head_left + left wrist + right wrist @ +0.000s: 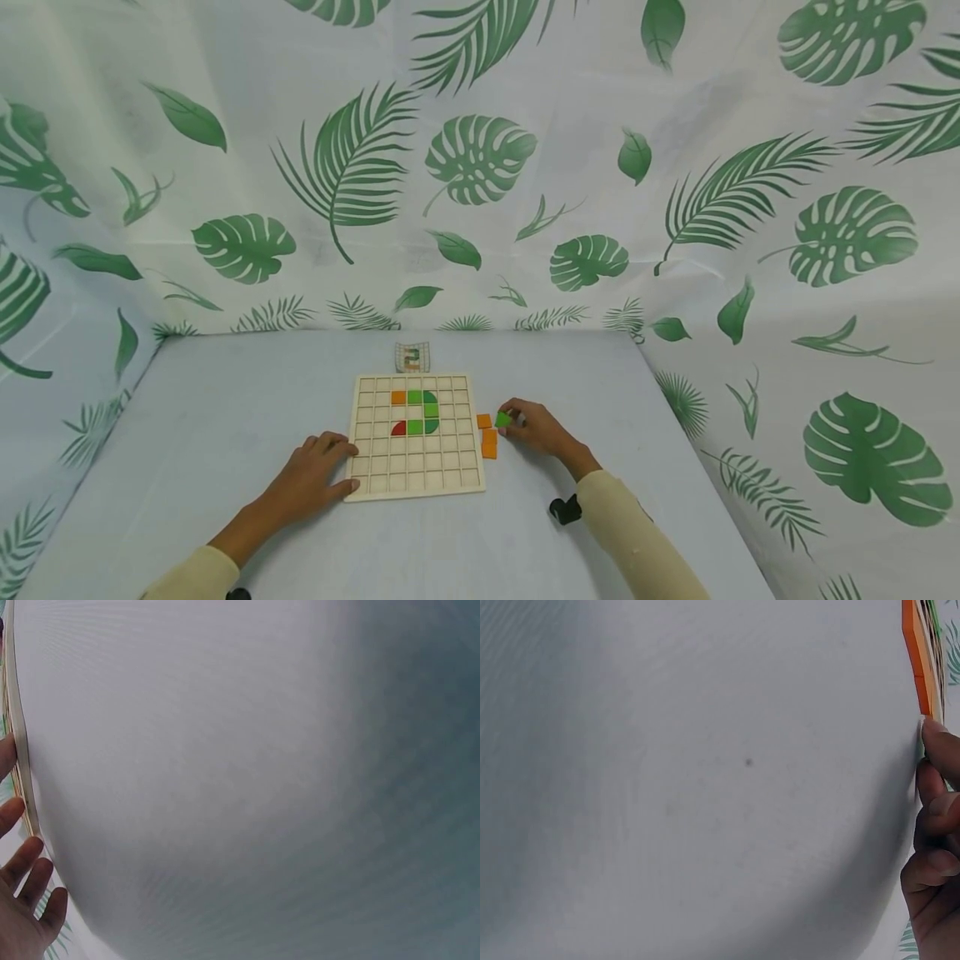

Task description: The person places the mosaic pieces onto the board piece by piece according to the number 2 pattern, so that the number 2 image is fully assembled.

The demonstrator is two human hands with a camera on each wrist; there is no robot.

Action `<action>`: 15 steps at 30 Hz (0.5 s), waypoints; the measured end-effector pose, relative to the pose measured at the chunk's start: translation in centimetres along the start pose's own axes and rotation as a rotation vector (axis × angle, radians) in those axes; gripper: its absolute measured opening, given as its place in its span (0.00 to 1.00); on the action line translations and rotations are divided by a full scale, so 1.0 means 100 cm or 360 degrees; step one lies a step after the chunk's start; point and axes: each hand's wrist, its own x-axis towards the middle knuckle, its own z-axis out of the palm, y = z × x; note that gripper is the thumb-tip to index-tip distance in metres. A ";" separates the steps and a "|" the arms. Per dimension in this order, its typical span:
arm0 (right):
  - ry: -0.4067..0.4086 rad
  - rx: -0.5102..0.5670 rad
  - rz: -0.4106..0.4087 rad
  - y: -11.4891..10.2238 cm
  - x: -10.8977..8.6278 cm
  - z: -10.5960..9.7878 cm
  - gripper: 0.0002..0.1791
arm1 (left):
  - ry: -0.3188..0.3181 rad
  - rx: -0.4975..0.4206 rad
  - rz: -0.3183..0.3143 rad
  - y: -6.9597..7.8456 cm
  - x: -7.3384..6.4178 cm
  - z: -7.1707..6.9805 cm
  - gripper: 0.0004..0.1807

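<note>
"So where's the green tile (502,419) right now?"

"Just off the right side of the gridded board (415,481), pinched between thumb and fingertips of the right hand (534,427). Can't tell if it's touching the desk (225,417) or lifted."

"And the left hand (317,475)?"

"Well apart from the right one, over at the board's left edge. Fingers relaxed and spread, thumb and fingertips at the rim, not clamped on anything that I can see."

"OK, which relation matters for the next move?"

"Imo it's that the board lies left of the tile, with the orange tiles (489,443) in between: one alone, plus a pair end to end, long axis near-to-far along the board's edge. Right hand's the nearer one, obviously."

"Which way does the green one point?"

"Looks squarish, so no real long axis. Sits skewed to the grid, a corner roughly toward the far side."
</note>
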 end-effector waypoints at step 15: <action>-0.0053 0.0221 -0.0033 -0.012 0.000 -0.002 0.20 | -0.0040 -0.0017 -0.0020 0.004 0.000 -0.004 0.24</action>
